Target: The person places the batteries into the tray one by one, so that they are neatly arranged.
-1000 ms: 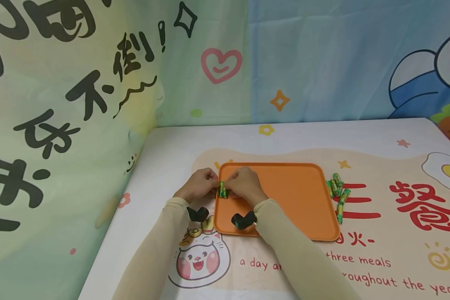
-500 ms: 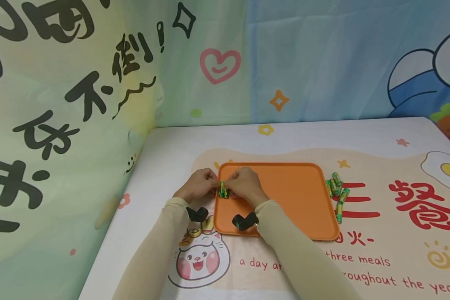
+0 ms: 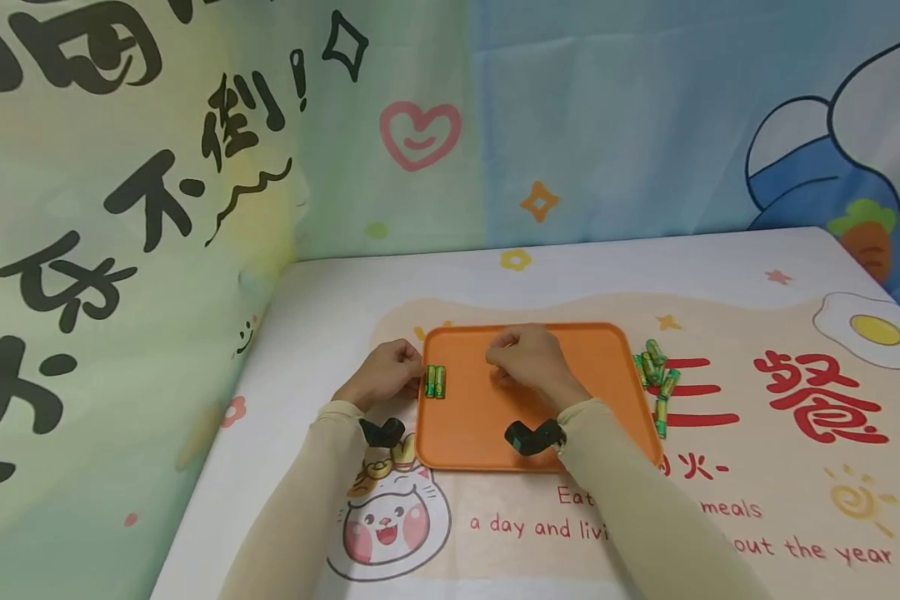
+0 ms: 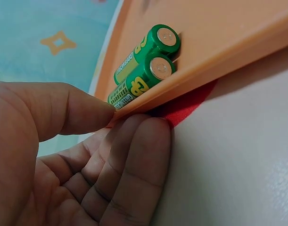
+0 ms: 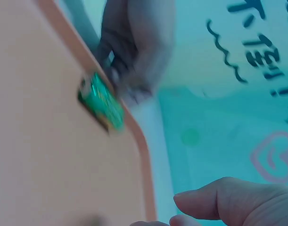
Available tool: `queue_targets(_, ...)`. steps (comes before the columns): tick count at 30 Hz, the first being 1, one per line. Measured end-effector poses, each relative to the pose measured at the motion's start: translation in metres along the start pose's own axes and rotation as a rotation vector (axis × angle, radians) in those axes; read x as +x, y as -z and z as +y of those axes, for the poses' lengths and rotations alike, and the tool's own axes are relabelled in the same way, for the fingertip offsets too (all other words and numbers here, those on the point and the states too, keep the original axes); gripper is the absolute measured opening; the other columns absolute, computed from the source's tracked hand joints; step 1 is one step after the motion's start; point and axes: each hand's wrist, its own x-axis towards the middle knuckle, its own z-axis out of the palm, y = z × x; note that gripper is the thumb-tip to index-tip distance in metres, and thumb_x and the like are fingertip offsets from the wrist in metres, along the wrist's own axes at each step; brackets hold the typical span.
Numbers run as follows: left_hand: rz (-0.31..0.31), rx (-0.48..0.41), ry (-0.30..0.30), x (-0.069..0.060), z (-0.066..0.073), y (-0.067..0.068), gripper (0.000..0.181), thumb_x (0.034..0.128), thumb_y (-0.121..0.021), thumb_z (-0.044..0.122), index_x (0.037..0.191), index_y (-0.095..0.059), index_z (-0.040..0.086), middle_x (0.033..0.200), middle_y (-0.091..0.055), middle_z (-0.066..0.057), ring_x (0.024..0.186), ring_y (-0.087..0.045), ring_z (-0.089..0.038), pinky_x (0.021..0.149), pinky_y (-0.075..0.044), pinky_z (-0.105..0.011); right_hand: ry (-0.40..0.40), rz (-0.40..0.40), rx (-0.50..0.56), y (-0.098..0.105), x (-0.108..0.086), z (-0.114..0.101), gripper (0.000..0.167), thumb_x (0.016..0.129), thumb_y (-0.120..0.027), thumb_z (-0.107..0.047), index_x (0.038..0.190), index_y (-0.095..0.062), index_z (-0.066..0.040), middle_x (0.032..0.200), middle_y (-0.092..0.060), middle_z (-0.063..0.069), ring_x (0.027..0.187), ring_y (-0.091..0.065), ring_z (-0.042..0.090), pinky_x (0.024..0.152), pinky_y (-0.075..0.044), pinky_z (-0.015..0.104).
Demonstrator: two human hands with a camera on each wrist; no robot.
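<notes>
In the head view two green batteries (image 3: pixel 435 382) lie side by side on the orange tray (image 3: pixel 525 458), close to its left rim. The left wrist view shows their ends above the rim (image 4: pixel 200 75). My left hand (image 3: pixel 382 375) is at that rim, thumb (image 4: pixel 82 110) on the batteries' side and fingers (image 4: pixel 139 165) on the outside, pinching the edge. My right hand (image 3: pixel 532 362) hovers over the middle of the tray, fingers loosely bent, with nothing visible in it. In the right wrist view the batteries (image 5: pixel 102 103) are blurred, and the right thumb (image 5: pixel 228 200) shows at the bottom.
Several more green batteries (image 3: pixel 654 367) lie just outside the tray's right rim, on the printed tablecloth (image 3: pixel 525 554). Behind the table hangs a blue-green cloth (image 3: pixel 607 125); a cloth with dark characters (image 3: pixel 150 196) hangs at the left.
My right hand has left the batteries and moved right over the tray. My left hand stays at the left rim. The head view has shifted slightly.
</notes>
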Motion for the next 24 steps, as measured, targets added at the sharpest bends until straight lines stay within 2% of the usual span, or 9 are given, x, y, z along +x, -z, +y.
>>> queue_targets(8,-0.011,-0.026,0.003,-0.001,-0.001,-0.001,0.013,0.0979,-0.062,0.012,0.105,-0.059,0.001,0.095,-0.066,-0.011,0.077,-0.066,-0.018,0.069,-0.057,-0.028,-0.028,0.113,-0.087,0.085,-0.028,0.023,0.031,0.094,-0.064,-0.02,0.117,-0.07,0.0,0.109,-0.071,0.017,0.091,-0.069,0.029,0.081,-0.06,0.036)
queue_targets(12,-0.008,-0.02,0.006,-0.002,0.0,0.002,0.014,0.0982,-0.062,0.013,0.106,-0.059,0.001,0.096,-0.066,-0.011,0.078,-0.066,-0.018,0.07,-0.058,-0.028,-0.069,0.171,-0.119,0.117,-0.045,0.04,0.037,0.096,-0.065,-0.024,0.122,-0.066,0.001,0.109,-0.069,0.018,0.092,-0.069,0.028,0.081,-0.061,0.035)
queue_targets(17,-0.006,-0.019,0.005,0.0,-0.004,0.002,0.014,0.099,-0.06,0.013,0.106,-0.058,0.001,0.096,-0.066,-0.012,0.078,-0.066,-0.019,0.07,-0.058,-0.029,-0.134,0.237,-0.166,0.138,-0.064,0.065,0.039,0.098,-0.065,-0.027,0.123,-0.065,0.002,0.107,-0.069,0.016,0.088,-0.07,0.024,0.077,-0.062,0.032)
queue_targets(21,-0.014,-0.026,0.003,0.0,-0.004,0.0,0.015,0.0998,-0.06,0.013,0.107,-0.058,0.0,0.097,-0.067,-0.013,0.078,-0.067,-0.019,0.071,-0.059,-0.03,-0.206,0.25,-0.221,0.148,-0.076,0.081,0.035,0.095,-0.066,-0.029,0.116,-0.065,0.0,0.094,-0.07,0.009,0.082,-0.069,0.021,0.073,-0.057,0.03)
queue_targets(24,-0.018,-0.026,0.003,0.0,-0.003,-0.001,0.016,0.1003,-0.06,0.014,0.108,-0.058,0.0,0.097,-0.067,-0.013,0.079,-0.067,-0.019,0.072,-0.059,-0.03,-0.221,0.258,-0.286,0.152,-0.082,0.089,0.03,0.091,-0.067,-0.027,0.108,-0.067,-0.002,0.082,-0.068,0.004,0.079,-0.064,0.021,0.069,-0.05,0.031)
